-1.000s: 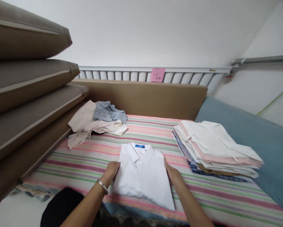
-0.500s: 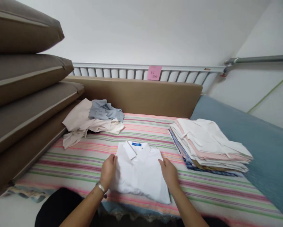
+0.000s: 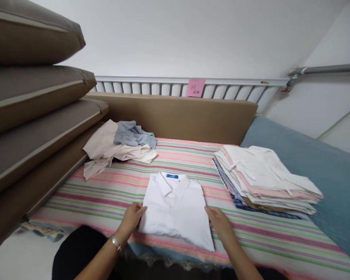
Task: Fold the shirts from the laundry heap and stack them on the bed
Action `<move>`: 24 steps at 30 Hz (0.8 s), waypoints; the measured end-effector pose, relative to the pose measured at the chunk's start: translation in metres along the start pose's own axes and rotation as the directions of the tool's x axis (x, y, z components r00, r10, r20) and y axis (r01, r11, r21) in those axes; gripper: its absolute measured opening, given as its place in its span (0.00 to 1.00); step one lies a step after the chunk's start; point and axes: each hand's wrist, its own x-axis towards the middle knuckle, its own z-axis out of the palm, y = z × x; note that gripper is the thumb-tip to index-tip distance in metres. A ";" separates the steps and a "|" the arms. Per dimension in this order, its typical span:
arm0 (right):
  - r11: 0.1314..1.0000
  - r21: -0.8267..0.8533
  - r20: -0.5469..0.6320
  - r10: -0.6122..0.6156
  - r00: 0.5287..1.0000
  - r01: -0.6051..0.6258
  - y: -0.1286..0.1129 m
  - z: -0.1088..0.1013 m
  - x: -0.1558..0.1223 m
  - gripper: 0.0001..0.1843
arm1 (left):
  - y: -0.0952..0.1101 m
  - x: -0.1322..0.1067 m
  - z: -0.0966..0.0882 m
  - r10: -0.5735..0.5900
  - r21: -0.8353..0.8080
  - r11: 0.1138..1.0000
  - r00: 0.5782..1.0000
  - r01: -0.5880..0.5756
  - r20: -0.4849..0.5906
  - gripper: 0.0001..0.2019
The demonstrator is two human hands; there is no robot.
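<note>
A white collared shirt (image 3: 175, 214) lies folded, front up, near the front edge of the striped cloth. Its collar points away from me and shows a blue label (image 3: 172, 176) inside. My left hand (image 3: 133, 218) pinches the shirt's left side about midway down, thumb on top and fingers partly hidden. On the opposite side, my right hand (image 3: 219, 222) pinches the right edge in the same way. The shirt's lower hem lies close to the cloth's near edge.
A stack of folded shirts (image 3: 268, 175) stands at the right. Crumpled clothes (image 3: 119, 142) lie back left, beside tall brown cushions (image 3: 46, 128). A brown padded board (image 3: 175, 116) stands behind, below a pink note (image 3: 195, 88). Blue fabric (image 3: 338, 171) covers the far right.
Both hands have slid down the shirt's sides, nearer to me. The shirt stays folded and lies a little flatter and wider. My view has shifted slightly left.
</note>
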 end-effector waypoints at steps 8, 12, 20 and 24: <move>0.942 0.252 0.280 0.150 0.948 -0.223 0.027 0.001 -0.062 0.25 | -0.015 -0.036 -0.019 -0.121 -0.370 0.892 0.927 0.259 0.356 0.25; 0.919 0.324 0.272 0.135 0.953 -0.223 0.024 0.002 -0.062 0.23 | -0.010 -0.033 -0.024 -0.119 -0.371 0.876 0.884 0.308 0.453 0.26; 0.889 0.384 0.172 0.196 0.965 -0.249 0.015 0.015 -0.069 0.25 | -0.005 -0.030 -0.018 -0.149 -0.286 0.905 0.864 0.315 0.481 0.24; 0.894 0.409 0.091 0.158 0.983 -0.182 0.007 0.008 -0.068 0.26 | 0.000 -0.027 -0.011 -0.149 -0.239 0.946 0.949 0.218 0.278 0.18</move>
